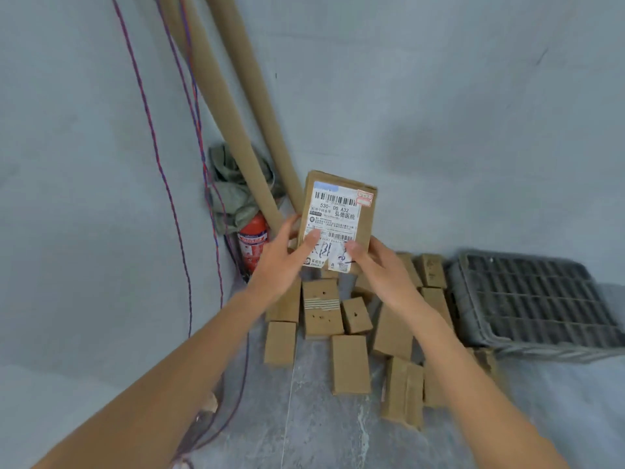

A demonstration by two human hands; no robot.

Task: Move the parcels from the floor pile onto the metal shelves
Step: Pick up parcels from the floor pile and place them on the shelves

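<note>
Two bare forearms reach in from the bottom edge, and both hands clamp one parcel (339, 221) held up in front of the wall, above the pile (351, 336). The left hand (280, 262) grips its lower left edge with the thumb on the label; the right hand (375, 265) pinches the lower right corner, thumb on the front.

The hold sits low on the parcel, so the top could tip away if either thumb slackens. The label's torn, curling lower edge lies under the thumbs and could peel further or let them slide. A drop would land it back among the boxes on the floor. The shelves are out of view, so the carry probably needs a turn, with the crate (534, 299) near the pile.

The parcel is a flat brown carton, upright, with a white barcoded label and handwriting near the bottom.

Behind it lean two cardboard tubes (233, 106), with an extinguisher (252, 245) and hanging cables (162, 170) to the left.
</note>
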